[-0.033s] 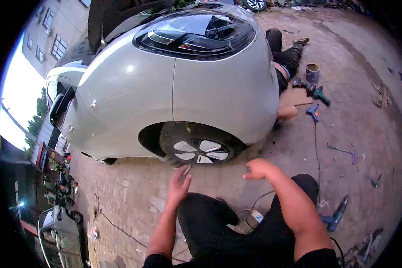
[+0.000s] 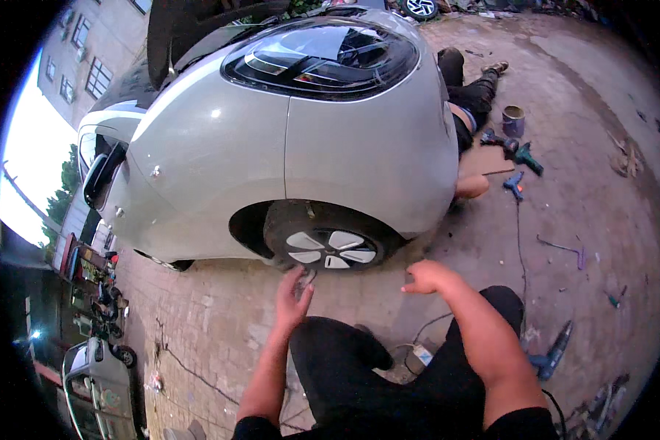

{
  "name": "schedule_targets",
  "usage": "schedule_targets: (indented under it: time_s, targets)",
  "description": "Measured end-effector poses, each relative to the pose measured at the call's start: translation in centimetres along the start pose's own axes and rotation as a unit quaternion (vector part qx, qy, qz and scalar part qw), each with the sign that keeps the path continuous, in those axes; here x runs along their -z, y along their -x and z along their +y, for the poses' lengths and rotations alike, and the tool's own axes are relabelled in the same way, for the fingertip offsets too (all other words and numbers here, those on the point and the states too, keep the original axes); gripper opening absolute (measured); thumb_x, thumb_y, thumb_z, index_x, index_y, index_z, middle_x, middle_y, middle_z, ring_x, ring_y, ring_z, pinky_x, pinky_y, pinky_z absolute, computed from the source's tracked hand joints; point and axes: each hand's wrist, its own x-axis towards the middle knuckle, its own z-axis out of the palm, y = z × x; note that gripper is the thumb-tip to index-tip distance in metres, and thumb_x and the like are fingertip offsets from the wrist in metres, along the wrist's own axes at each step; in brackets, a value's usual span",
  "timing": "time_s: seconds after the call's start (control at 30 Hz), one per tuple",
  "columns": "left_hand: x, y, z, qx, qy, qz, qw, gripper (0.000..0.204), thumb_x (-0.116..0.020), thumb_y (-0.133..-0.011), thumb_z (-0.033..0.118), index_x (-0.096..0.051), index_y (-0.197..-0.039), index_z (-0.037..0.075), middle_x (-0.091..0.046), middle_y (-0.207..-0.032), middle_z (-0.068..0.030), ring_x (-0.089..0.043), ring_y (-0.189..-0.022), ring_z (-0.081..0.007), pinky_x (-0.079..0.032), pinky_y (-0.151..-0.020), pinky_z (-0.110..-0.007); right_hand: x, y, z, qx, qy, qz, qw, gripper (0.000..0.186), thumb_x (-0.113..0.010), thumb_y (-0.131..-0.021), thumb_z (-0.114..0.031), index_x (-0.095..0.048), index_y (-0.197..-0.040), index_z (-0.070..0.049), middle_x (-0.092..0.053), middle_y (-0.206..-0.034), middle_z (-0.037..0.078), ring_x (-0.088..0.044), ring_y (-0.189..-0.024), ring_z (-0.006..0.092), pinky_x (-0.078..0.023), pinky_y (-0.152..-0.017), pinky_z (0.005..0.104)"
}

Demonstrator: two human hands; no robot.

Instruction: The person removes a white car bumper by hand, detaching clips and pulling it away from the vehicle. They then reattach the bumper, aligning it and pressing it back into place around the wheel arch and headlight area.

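Looking down at the front wheel [image 2: 335,248], mounted in the arch of the pale car [image 2: 370,150]. Got the left hand [image 2: 293,299] at the wheel's lower left edge, holding thumb and fingers apart, with a small greyish bit [image 2: 310,277] by the fingertips; can't tell if actually gripped, or touching the tyre. Got the right hand [image 2: 429,279] below and right of the wheel, loosely half curled, looking empty. Container-wise, seeing an open-topped can [image 2: 513,125] well off to the wheel's upper right, brownish around the inner wall; too small to make out any contents. Also spotting power drills [image 2: 526,157] that same way from the wheel, plus a white power strip [image 2: 422,355] below it.
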Motion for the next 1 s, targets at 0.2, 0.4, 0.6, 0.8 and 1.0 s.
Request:
schedule_targets:
  time_s: [0.2,0.4,0.6,0.8,1.0]
  targets:
    - [3.4,-14.3,16.5,-0.218,-0.190,0.030,0.957,0.084,-0.072,-0.087,0.023,-0.030,-0.154,-0.004,-0.026,-0.162,-0.0274,-0.028,-0.150,-0.0395,-0.027,-0.121,-0.046,-0.4,1.4,-0.2,-0.040,-0.013,-0.028,0.999,0.067,-0.066,-0.088,-0.058,-0.065,-0.125,-0.002,-0.066,-0.127,0.021,-0.061,-0.119,0.0395,-0.050,-0.099,0.0481]
    - [2.0,-21.6,21.1,-0.191,-0.378,0.054,0.905,0.096,-0.071,-0.086,0.039,-0.022,-0.157,-0.003,-0.015,-0.165,-0.0258,-0.021,-0.153,-0.0373,-0.022,-0.123,-0.049,-1.8,1.2,-1.0,0.003,-0.037,0.040,0.999,0.060,-0.066,-0.088,-0.055,-0.069,-0.119,-0.003,-0.068,-0.124,0.021,-0.063,-0.117,0.0392,-0.052,-0.097,0.0505]
    - [3.1,-22.3,21.5,-0.188,-0.430,0.022,0.883,0.095,-0.071,-0.085,0.039,-0.022,-0.160,0.007,-0.014,-0.168,-0.0184,-0.022,-0.154,-0.0326,-0.022,-0.123,-0.048,-1.4,1.7,0.2,-0.005,-0.007,0.039,0.999,0.060,-0.066,-0.089,-0.054,-0.069,-0.119,-0.003,-0.069,-0.121,0.020,-0.064,-0.115,0.0387,-0.052,-0.097,0.0503]
    - [3.9,-22.6,21.4,-0.192,-0.446,-0.011,0.874,0.094,-0.072,-0.084,0.038,-0.022,-0.161,0.015,-0.013,-0.168,-0.0174,-0.020,-0.154,-0.0319,-0.021,-0.123,-0.050,2.4,3.3,-3.0,0.068,-0.115,0.121,0.984,0.051,-0.068,-0.089,-0.050,-0.071,-0.109,-0.003,-0.071,-0.110,0.020,-0.066,-0.107,0.0379,-0.053,-0.091,0.0475]
    - [5.0,-22.9,17.0,-0.252,-0.408,0.030,0.877,0.091,-0.071,-0.084,0.042,-0.026,-0.161,0.024,-0.012,-0.167,-0.0220,-0.014,-0.155,-0.0393,-0.016,-0.124,-0.052,13.8,3.1,-9.1,0.299,-0.190,0.333,0.874,0.039,-0.075,-0.085,-0.032,-0.053,-0.072,-0.002,-0.055,-0.068,0.013,-0.054,-0.065,0.0323,-0.044,-0.061,0.0427]
